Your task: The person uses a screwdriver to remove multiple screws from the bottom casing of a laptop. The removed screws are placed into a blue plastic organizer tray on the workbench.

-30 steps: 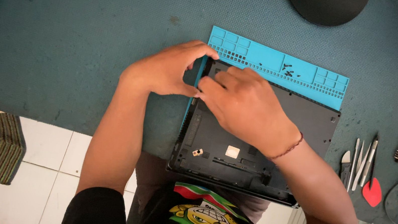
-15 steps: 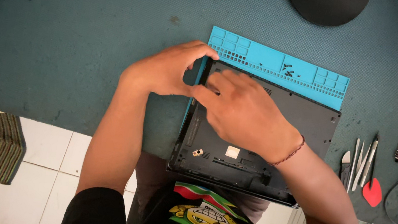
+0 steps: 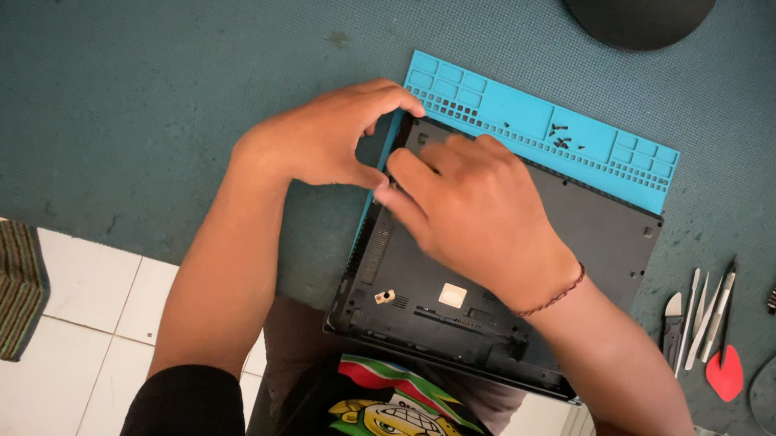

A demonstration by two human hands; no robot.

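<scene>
Vs 1 s ago, the blue pick in the laptop (image 3: 590, 263) left seam is out of sight and the right hand (image 3: 473, 209) sits nearer that far-left corner, so prying there looks underway. Left hand (image 3: 324, 136) pinches the corner; right grip's fingers are pressed flat on the base. Laptop lies base-up on the mat (image 3: 519, 116) at the bench's near edge, overhanging it; long axis left-right, slightly skewed, vent side left.

Both forearms extend forward from the body and converge, bare below dark sleeves. The left hand (image 3: 319, 136) is arched, palm down, with its index finger curled forward and its thumb pointing toward the other hand. The right hand (image 3: 474, 204) lies palm down, angled to the left, with fingers bent and fingertips (image 3: 399, 165) next to the left thumb; a thin cord bracelet (image 3: 551, 295) circles the right wrist.
</scene>
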